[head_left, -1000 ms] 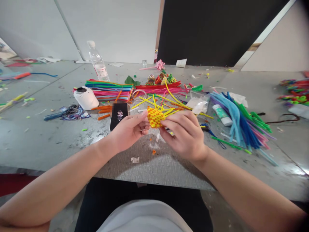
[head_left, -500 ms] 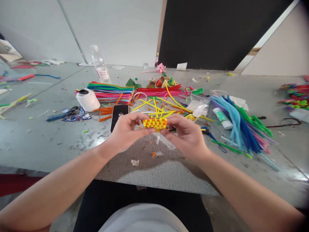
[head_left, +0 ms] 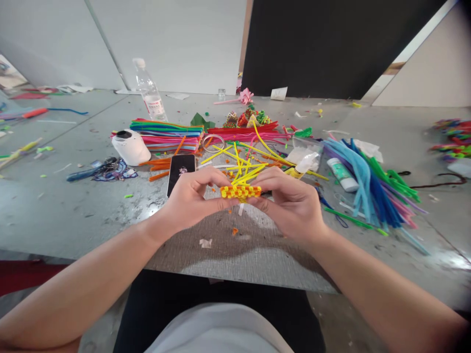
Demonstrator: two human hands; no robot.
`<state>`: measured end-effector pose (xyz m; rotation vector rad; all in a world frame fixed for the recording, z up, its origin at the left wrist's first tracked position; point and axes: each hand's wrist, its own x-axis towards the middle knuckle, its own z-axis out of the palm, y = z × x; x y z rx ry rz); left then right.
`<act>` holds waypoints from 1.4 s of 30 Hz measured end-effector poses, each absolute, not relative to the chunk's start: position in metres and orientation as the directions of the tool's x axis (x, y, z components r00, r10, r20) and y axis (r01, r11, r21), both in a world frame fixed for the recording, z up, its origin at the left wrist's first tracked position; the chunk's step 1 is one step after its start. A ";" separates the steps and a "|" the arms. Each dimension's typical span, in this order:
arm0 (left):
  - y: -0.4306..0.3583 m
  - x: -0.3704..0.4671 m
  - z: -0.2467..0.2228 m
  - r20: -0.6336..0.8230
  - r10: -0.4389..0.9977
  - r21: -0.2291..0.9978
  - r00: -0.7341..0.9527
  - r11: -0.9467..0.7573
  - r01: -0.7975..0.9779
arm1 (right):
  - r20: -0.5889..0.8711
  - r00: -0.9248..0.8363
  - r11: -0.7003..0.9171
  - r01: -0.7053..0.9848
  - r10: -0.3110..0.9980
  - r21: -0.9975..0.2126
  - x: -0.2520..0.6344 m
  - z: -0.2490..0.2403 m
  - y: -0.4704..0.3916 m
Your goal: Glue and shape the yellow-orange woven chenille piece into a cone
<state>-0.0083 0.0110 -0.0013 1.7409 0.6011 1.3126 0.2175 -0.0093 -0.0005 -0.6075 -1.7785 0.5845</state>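
Note:
A small piece woven from yellow and orange pipe cleaners point(head_left: 241, 191) is held up over the near part of the table. My left hand point(head_left: 200, 196) pinches its left end between thumb and fingers. At the right end, my right hand point(head_left: 289, 201) grips it the same way. Loose yellow pipe cleaners point(head_left: 239, 164) lie crossed just behind it. A phone point(head_left: 181, 171) rests on the table by my left hand, and a yellow glue bottle point(head_left: 296, 170) is behind my right hand.
Bundles of colored pipe cleaners point(head_left: 165, 132) lie at the back, beside a white thread cone point(head_left: 130, 147) and a plastic bottle point(head_left: 150, 93). Blue and green pipe cleaners point(head_left: 371, 191) with a white tube point(head_left: 342, 175) are on the right. Pliers point(head_left: 91, 170) lie left.
Both hands have tilted the woven piece, so its broad face shows less and its edge more. It has shifted slightly right. Both hands keep their hold.

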 end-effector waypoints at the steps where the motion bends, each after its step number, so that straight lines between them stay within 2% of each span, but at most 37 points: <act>1: 0.011 -0.008 -0.001 0.508 0.798 0.858 0.325 -0.500 -0.114 | 0.694 -0.260 0.736 0.123 0.671 -0.666 0.218 0.000 -0.010; 8: 0.010 -0.010 -0.004 0.485 0.813 0.869 0.323 -0.491 -0.067 | 0.680 -0.319 0.745 0.172 0.661 -0.644 0.221 0.001 -0.011; 13: 0.008 -0.013 -0.002 0.551 0.726 0.811 0.412 -0.581 -0.060 | 0.692 -0.342 0.762 0.130 0.635 -0.635 0.219 -0.001 -0.008; 18: 0.006 -0.014 0.003 0.557 0.663 0.781 0.500 -0.623 -0.044 | 0.733 -0.344 0.802 0.122 0.587 -0.584 0.216 0.001 -0.009; 27: 0.005 -0.013 0.004 0.585 0.685 0.765 0.435 -0.644 -0.015 | 0.757 -0.319 0.821 0.240 0.571 -0.518 0.214 0.000 -0.011; 33: 0.005 -0.017 0.010 0.582 0.641 0.709 0.500 -0.702 0.073 | 0.787 -0.401 0.881 0.285 0.468 -0.379 0.213 0.007 -0.010; 35: 0.004 -0.017 0.012 0.552 0.657 0.739 0.514 -0.671 0.063 | 0.778 -0.425 0.885 0.283 0.462 -0.371 0.213 0.008 -0.011; 42: 0.003 -0.008 0.009 0.443 0.804 0.895 0.396 -0.423 -0.142 | 0.722 -0.344 0.797 0.330 0.600 -0.505 0.208 0.008 -0.019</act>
